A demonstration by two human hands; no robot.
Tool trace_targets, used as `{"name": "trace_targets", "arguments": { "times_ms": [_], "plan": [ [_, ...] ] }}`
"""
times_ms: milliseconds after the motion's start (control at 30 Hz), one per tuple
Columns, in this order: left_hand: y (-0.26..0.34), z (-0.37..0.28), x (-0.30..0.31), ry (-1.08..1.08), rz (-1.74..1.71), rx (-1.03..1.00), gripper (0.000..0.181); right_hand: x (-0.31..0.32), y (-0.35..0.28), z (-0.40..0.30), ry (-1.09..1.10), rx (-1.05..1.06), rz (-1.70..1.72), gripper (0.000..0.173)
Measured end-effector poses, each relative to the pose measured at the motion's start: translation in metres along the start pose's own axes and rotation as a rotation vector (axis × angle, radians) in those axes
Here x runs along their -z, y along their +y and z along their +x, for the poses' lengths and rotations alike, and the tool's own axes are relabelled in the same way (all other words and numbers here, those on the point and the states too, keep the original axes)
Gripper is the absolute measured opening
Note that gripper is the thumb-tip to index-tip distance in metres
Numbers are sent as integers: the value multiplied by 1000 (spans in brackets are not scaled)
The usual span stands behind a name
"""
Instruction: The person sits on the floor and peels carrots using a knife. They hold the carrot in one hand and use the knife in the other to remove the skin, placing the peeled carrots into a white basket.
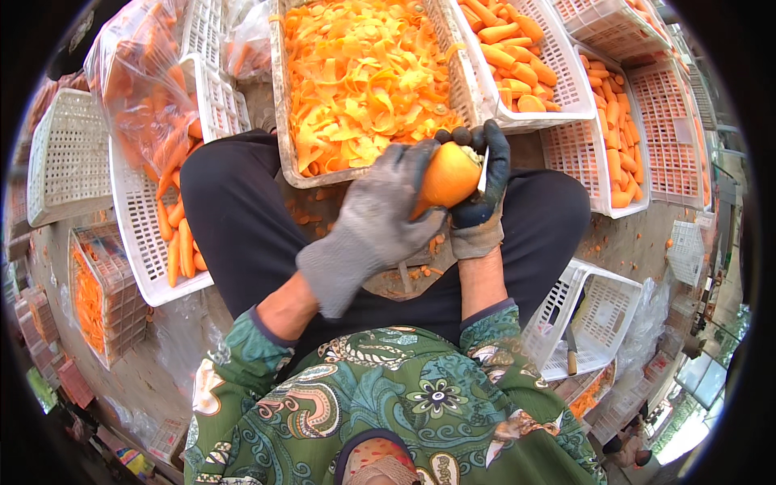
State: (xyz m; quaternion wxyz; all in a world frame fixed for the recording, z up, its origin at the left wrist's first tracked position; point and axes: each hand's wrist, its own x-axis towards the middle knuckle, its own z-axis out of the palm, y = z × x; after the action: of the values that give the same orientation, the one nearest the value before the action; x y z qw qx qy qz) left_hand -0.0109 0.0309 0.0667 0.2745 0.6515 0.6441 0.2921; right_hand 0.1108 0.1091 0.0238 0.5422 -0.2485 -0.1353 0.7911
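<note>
My left hand [382, 212], in a grey work glove, grips a thick carrot [450, 176] with its stem end pointing up and to the right. My right hand [485, 182], in a glove with a dark coated front, curls round the carrot's far side. A thin pale tool [484, 170], perhaps a peeler or blade, is held in it close to the stem end; the fingers hide most of it. Just beyond the hands stands a dirty white crate [315, 179] heaped with orange carrot peelings [364, 85].
On the right, white crates hold peeled carrots [515, 54] and more carrots [615, 133]. To the left, a white crate [139, 260] holds loose carrots [176, 242] and a clear bag of carrots [142, 91]. A wooden-handled knife [571, 354] rests at a tipped white crate [612, 315].
</note>
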Motion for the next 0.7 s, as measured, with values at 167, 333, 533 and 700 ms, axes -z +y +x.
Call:
{"name": "trace_targets", "arguments": {
  "times_ms": [167,333,533,700],
  "plan": [
    [-39,-16,-47,134,-744,166,94,-16,13,-9,10,-144,36,25],
    [-26,-12,-30,38,-616,286,88,1,-6,11,-86,250,-597,31],
    [-42,-10,-43,42,-471,325,85,-59,-23,7,-94,403,-1012,19],
    [-45,-9,-46,72,-491,395,86,-45,9,49,-277,283,-1341,21]
  ]
}}
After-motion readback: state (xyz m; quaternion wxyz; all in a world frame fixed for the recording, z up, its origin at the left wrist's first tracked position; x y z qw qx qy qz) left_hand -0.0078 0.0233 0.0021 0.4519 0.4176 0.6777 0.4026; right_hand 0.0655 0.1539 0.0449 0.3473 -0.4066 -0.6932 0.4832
